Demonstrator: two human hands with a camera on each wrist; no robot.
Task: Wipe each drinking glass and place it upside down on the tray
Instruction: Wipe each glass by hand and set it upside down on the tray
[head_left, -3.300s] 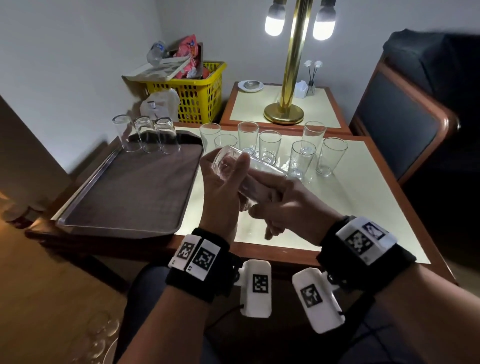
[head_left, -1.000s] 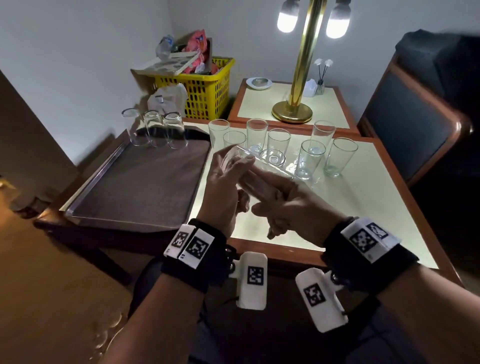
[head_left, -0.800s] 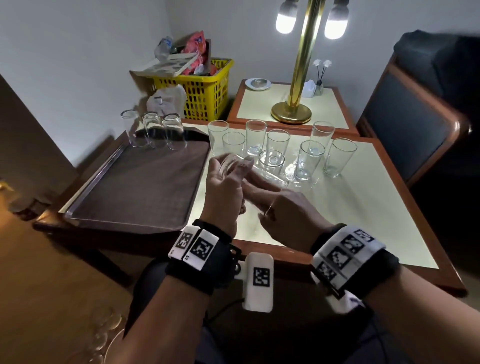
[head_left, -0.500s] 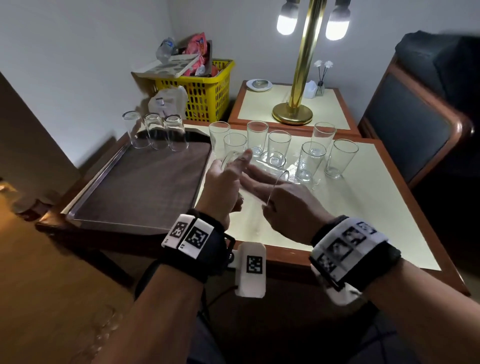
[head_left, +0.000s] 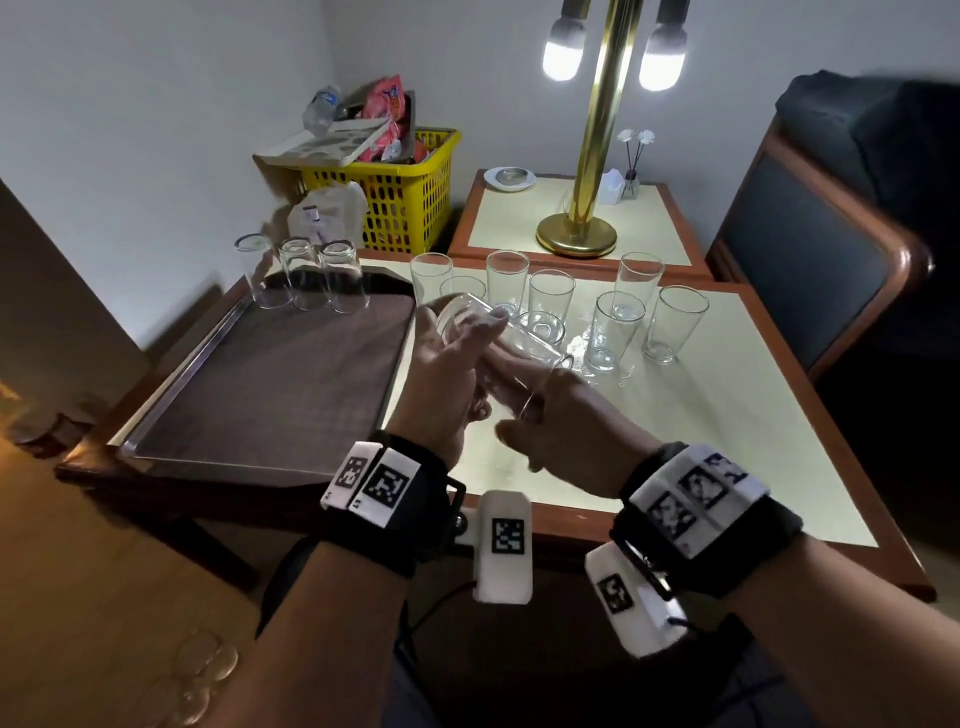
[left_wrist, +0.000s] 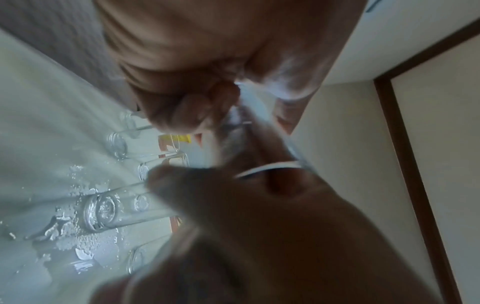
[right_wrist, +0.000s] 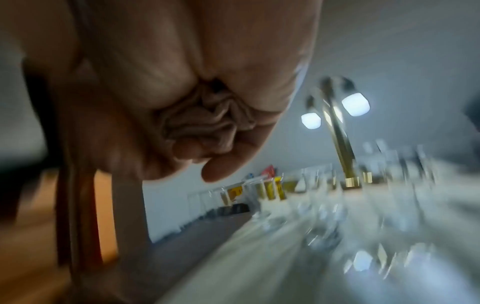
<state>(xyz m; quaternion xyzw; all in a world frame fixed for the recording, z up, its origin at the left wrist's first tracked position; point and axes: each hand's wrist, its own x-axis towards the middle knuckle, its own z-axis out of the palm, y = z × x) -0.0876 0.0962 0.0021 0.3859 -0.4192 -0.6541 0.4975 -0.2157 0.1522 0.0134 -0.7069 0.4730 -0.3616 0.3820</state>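
Observation:
A clear drinking glass (head_left: 524, 340) lies on its side in the air above the cream table (head_left: 727, 441), just right of the tray. My left hand (head_left: 467, 332) grips its base end. My right hand (head_left: 540, 410) holds the mouth end, with fingers reaching inside past the rim (left_wrist: 272, 166). No cloth shows plainly. The brown tray (head_left: 260, 395) carries three upside-down glasses (head_left: 301, 273) along its far edge. Several upright glasses (head_left: 615, 330) stand behind my hands. The right wrist view is blurred and shows only my curled right hand (right_wrist: 194, 133).
Water drops (left_wrist: 78, 236) lie on the table around the upright glasses. A brass lamp (head_left: 576, 239) stands on a side table behind. A yellow basket (head_left: 405, 192) sits at the back left. A dark chair (head_left: 810, 260) is at the right.
My right wrist has twisted one way and partly back while its fingers stay in the glass. The left hand keeps the glass in nearly the same place.

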